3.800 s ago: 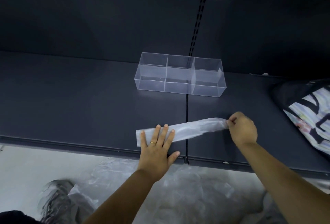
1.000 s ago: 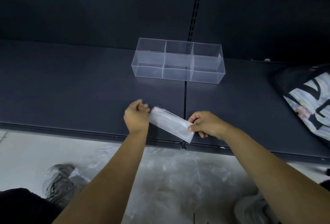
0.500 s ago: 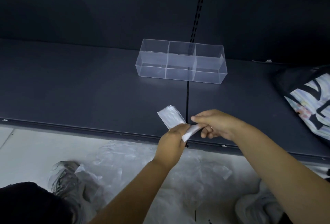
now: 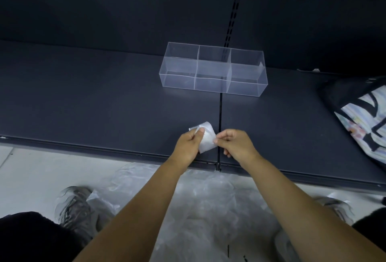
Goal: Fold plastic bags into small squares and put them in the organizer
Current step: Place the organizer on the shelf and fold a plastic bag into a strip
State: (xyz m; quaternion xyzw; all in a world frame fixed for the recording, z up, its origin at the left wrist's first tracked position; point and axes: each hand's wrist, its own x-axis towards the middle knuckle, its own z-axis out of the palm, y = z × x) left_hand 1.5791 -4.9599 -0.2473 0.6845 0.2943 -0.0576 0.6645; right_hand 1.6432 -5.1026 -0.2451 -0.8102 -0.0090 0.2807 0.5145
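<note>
Bag (image 4: 206,139): small white folded wad, translucent.

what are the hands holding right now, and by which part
Both hold the folded plastic bag. The left hand pinches its upper left corner with the thumb on top; the right hand pinches its right edge.

1. Folded bag (image 4: 205,138): thin whitish plastic film, translucent, creased, faintly glossy.
2. Organizer (image 4: 208,84): clear rigid plastic, smooth, glossy.
3. Shelf (image 4: 104,98): dark, matt, smooth; looks like painted metal.
4. Loose bags (image 4: 204,199) on floor: crinkled, shiny film.
5. Tote (image 4: 359,119): printed cloth, matt.
</note>
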